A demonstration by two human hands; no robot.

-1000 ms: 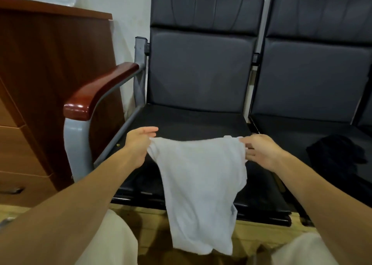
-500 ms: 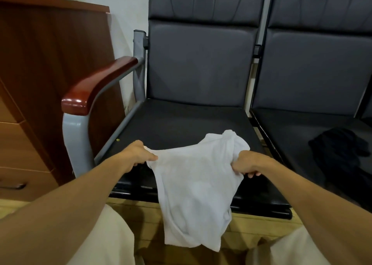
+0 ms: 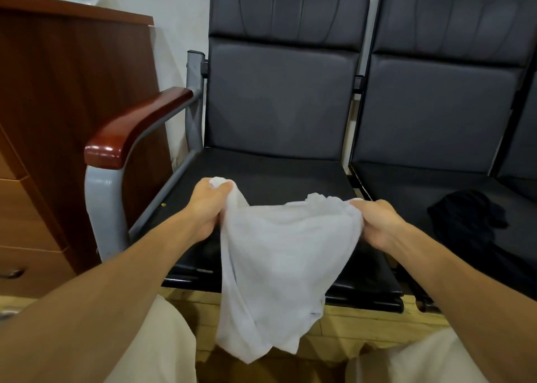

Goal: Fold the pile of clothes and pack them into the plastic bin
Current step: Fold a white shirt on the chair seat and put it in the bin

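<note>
Over the black chair seat point(image 3: 261, 179), head view: left hand point(image 3: 207, 208) and right hand point(image 3: 377, 222) each bunch a top edge of a white garment point(image 3: 276, 266), fingers curled tight. It hangs limp between them. Judged thin, light, soft; best held at corners. Dark clothing point(image 3: 470, 217) lies on the next seat. Bin not visible.

Reaches forward with both bare forearms, in from the lower corners. Grips with left hand point(image 3: 210, 205) - fingers curled, thumb on top - set slightly higher in view. Clutches with right hand point(image 3: 377, 222), knuckles up, fingers tucked under. Holds the hands apart, each bunching an upper edge of the white garment point(image 3: 276, 254).
</note>
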